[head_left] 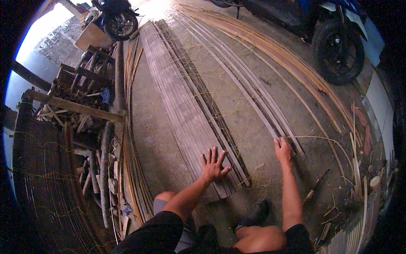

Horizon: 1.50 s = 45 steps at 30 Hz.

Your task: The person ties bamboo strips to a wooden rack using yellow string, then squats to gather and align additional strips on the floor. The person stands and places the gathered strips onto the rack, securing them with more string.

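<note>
Long, narrow greyish slats [177, 97] lie side by side on the floor like a mat, running away from me. My left hand [214, 165] rests flat on their near end with the fingers spread. Along their right side, a darker strip [207, 99] shows yellow string ends. To the right, several separate slats [249, 91] lie lengthwise. My right hand [283, 150] has its fingers closed around the near end of one of these, its tip partly hidden by the hand.
A knife [318, 185] with a wooden handle lies right of my right arm. Brown strips [292, 59] run along the right, beside a motorbike wheel [338, 51]. Another motorbike [120, 25] stands at the far left. Stacked wood [91, 169] and a post [119, 76] border the left.
</note>
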Each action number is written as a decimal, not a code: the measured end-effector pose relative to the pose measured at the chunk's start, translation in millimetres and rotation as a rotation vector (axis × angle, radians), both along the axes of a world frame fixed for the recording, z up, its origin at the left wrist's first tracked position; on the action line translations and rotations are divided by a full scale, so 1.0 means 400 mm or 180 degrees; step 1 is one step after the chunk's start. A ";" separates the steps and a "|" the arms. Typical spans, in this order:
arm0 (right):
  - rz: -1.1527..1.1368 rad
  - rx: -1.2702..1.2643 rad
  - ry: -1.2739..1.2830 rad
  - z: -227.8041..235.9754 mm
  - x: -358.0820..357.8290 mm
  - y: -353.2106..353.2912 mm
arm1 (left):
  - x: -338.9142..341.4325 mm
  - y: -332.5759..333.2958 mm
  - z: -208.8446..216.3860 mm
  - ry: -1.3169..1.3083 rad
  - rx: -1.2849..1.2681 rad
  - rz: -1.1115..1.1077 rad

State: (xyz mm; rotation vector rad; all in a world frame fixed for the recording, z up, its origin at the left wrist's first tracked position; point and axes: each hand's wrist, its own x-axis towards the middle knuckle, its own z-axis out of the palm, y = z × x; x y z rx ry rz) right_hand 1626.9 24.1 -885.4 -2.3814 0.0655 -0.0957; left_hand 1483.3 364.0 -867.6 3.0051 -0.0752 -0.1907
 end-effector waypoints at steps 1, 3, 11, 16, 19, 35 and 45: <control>0.0028 0.0036 0.0071 0.000 0.005 -0.004 | -0.001 0.001 0.001 0.0023 0.0004 0.0014; -0.0096 -0.0226 -0.0076 -0.034 0.009 -0.053 | 0.009 -0.018 0.022 0.0070 -0.0016 -0.0014; 0.1347 -0.0266 -0.0073 -0.039 -0.212 0.234 | -0.001 -0.005 0.003 -0.0121 0.0049 -0.0002; 0.1356 0.0324 0.1010 0.002 -0.256 0.319 | -0.002 -0.005 0.022 -0.0063 -0.0010 0.0033; 0.0735 0.1270 0.0328 -0.087 -0.188 0.233 | 0.026 -0.034 0.033 -0.0062 0.0019 -0.0097; -0.0079 0.1039 -0.0417 0.306 0.002 0.097 | -0.006 -0.009 0.018 -0.0004 -0.0019 0.0026; 0.0015 -0.0161 0.0194 0.113 -0.067 0.090 | -0.007 0.001 0.007 0.0023 -0.0028 0.0014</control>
